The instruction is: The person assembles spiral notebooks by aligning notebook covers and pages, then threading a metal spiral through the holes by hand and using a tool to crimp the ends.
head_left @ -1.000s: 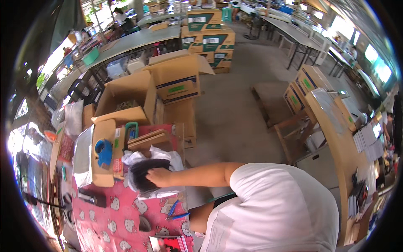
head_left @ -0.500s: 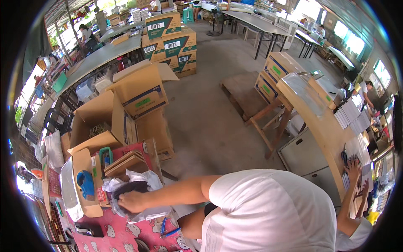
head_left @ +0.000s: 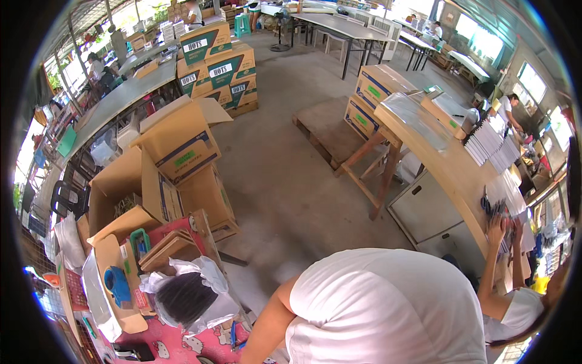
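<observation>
both my hands are out of view, so i cannot tell whether they grip anything; one bare arm (head_left: pixel 264 337) drops past the lower edge. just left of it lies a blue-handled hand tool (head_left: pixel 233 335); farther left, a black rounded bundle (head_left: pixel 185 298) rests on crumpled white plastic (head_left: pixel 222 310); beyond, an open brown cardboard box (head_left: pixel 134 324).

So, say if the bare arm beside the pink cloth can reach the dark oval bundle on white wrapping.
Likely yes: the bare arm, hand unseen, is near and the dark bundle lies uncovered.
</observation>
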Tool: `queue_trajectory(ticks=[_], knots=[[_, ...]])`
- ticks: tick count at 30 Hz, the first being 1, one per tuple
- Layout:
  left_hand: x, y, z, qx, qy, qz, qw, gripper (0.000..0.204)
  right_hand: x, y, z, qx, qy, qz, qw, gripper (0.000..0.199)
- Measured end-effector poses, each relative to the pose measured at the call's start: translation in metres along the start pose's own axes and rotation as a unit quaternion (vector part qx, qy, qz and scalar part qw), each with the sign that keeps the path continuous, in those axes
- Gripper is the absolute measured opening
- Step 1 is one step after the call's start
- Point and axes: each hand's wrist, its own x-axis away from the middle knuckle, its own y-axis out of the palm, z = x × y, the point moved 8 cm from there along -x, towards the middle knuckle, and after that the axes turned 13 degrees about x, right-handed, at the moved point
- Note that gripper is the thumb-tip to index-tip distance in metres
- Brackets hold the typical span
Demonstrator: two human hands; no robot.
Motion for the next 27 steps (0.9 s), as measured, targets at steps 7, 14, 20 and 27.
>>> queue_trajectory(ticks=[7, 14, 20, 27], knots=[[-0.001, 0.002, 0.000, 0.010, 0.012, 0.000, 1.000, 0.021, -0.006, 0.002, 0.000, 0.059, -0.010, -0.102, 0.993, 0.033], [-0.001, 0.004, 0.004, 0.022, 0.028, -0.002, 0.999, 0.023, 0.002, -0.007, -0.007, 0.027, -0.026, -0.081, 0.996, 0.035], [0.002, 0.007, 0.006, 0.037, 0.039, -0.003, 0.999, 0.026, 0.011, -0.011, -0.012, 0.018, -0.034, -0.084, 0.996, 0.037], [0.015, 0.004, 0.002, 0.061, 0.046, 0.005, 0.997, 0.030, 0.028, -0.040, -0.037, -0.019, -0.118, -0.013, 0.993, 0.039]])
